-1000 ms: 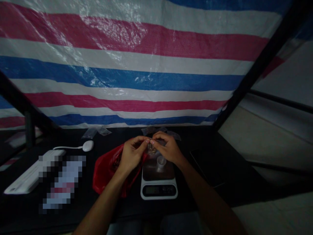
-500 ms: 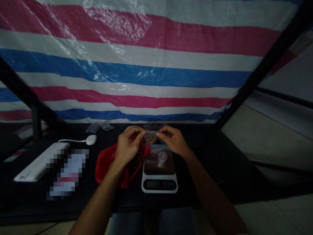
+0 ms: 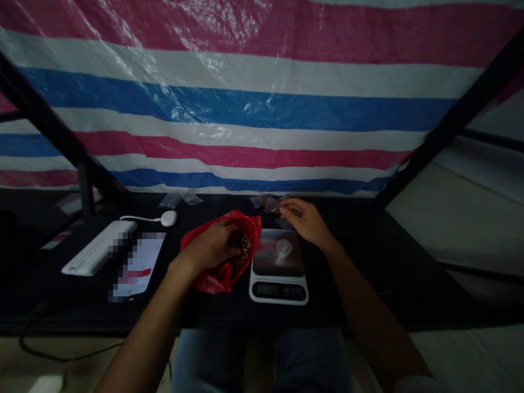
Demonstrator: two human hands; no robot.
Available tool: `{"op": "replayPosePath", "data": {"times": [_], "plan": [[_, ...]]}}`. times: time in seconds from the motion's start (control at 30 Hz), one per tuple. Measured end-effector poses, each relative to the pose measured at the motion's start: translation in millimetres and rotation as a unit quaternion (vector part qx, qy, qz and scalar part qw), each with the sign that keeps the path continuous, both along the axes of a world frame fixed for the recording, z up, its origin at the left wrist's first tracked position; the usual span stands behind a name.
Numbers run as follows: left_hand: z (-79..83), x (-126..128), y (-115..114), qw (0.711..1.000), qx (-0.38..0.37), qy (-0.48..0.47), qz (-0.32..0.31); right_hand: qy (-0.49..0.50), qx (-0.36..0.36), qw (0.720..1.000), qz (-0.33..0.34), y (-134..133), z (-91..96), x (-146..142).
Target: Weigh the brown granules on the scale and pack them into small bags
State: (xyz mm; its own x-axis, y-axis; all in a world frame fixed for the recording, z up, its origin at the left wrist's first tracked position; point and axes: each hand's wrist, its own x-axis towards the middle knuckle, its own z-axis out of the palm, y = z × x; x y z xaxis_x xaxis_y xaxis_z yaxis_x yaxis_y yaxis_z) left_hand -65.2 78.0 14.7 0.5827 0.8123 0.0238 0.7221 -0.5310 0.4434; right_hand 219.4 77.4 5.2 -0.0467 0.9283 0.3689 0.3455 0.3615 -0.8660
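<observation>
My left hand [image 3: 215,245] reaches into the mouth of a red plastic bag [image 3: 213,281] that holds small brown, bean-like pieces [image 3: 244,245]. Its thumb stands apart from its bent fingers, whose tips are hidden in the bag. At the back of the table my right hand [image 3: 305,218] is closed, thumb and index finger pinching the edge of a small clear zip bag [image 3: 272,205] with brownish contents. Between the hands sits a white kitchen scale [image 3: 278,295] with a metal top, bearing a small clear plastic cup [image 3: 284,248].
Flat clear bags [image 3: 171,200] lie at the back left. Nearer are a white power strip-like bar [image 3: 96,251], a white round piece on a cord [image 3: 168,218] and a partly blurred pale packet [image 3: 141,262]. A striped plastic sheet [image 3: 254,114] closes off the back.
The hands have parted from the small zip bag they both held. My left hand has gone down into the red bag; my right has carried the zip bag to the back.
</observation>
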Motion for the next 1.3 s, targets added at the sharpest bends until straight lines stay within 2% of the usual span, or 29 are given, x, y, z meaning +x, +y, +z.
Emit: {"op": "replayPosePath", "data": {"times": [0.2, 0.4, 0.6, 0.7, 0.87, 1.07, 1.3], "plan": [[6.7, 19.5, 12.3, 0.999, -0.031, 0.025, -0.008, -0.001, 0.012, 1.0, -0.026, 5.6, -7.3, 13.9], [8.6, 6.7, 11.7, 0.998, -0.058, 0.024, -0.018, -0.001, 0.024, 0.999, -0.028, 9.0, -12.6, 18.0], [3.2, -5.6, 9.6, 0.996, -0.016, 0.081, 0.035, -0.005, 0.038, 0.998, -0.045, 9.0, -11.8, 17.8], [4.9, -4.2, 7.0, 0.995, -0.03, 0.092, 0.018, -0.013, 0.033, 0.998, -0.045, 7.6, -11.9, 15.5], [7.2, 0.4, 6.8, 0.997, -0.002, 0.076, 0.004, -0.023, 0.021, 0.998, -0.049, 1.6, -15.5, 15.9], [13.4, -6.2, 13.1, 0.998, 0.005, 0.06, 0.011, -0.027, 0.034, 0.997, -0.069, -0.6, -22.5, 22.7], [19.7, -3.8, 12.8, 0.996, -0.02, 0.057, -0.064, -0.038, 0.033, 0.996, -0.07, -1.6, -22.5, 20.5]]}}
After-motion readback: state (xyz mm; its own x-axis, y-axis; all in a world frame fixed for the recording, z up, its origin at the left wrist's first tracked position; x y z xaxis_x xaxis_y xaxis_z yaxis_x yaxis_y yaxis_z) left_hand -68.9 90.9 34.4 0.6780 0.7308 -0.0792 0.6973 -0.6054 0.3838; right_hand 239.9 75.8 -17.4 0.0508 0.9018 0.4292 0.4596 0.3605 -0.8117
